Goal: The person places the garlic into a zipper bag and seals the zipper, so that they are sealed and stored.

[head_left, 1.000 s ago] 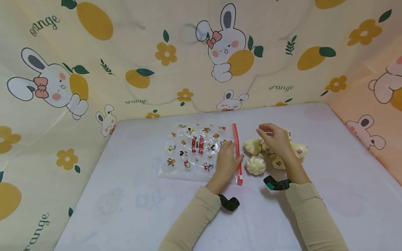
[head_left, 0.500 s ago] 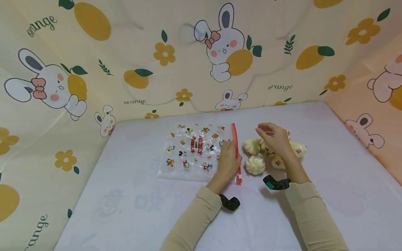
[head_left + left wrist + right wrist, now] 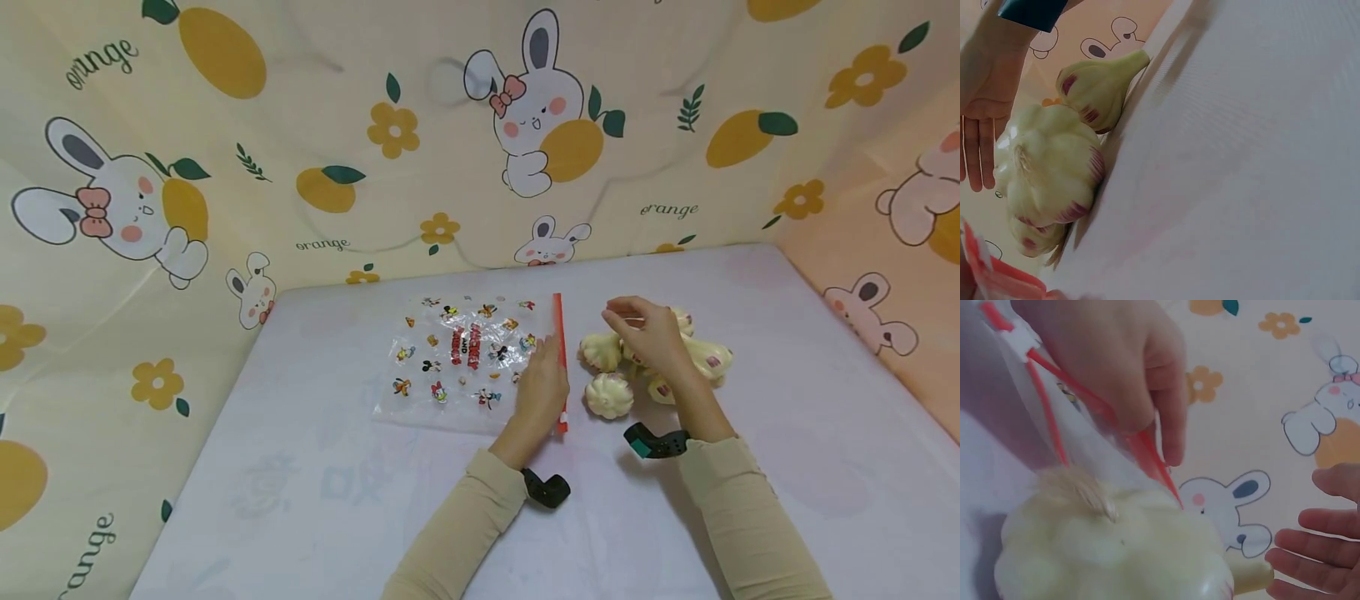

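Note:
A clear zip bag printed with cartoon figures lies flat on the table, its red zip edge towards the right. My left hand pinches that edge near its middle; in the right wrist view the two red strips stand apart beside the slider. Several pale garlic bulbs with purple patches lie in a cluster right of the bag. Above the cluster my right hand hovers with loosely bent fingers and holds nothing. It hides part of the bulbs. One garlic bulb fills the lower right wrist view.
A white cloth covers the table. Behind and at both sides hangs a cream curtain with rabbits and oranges. A black wrist camera sits on the left wrist, another wrist camera on the right.
My left hand has shifted slightly left, and the bag's red edge has moved left with it. My right hand has drifted a little left above the garlic bulbs.

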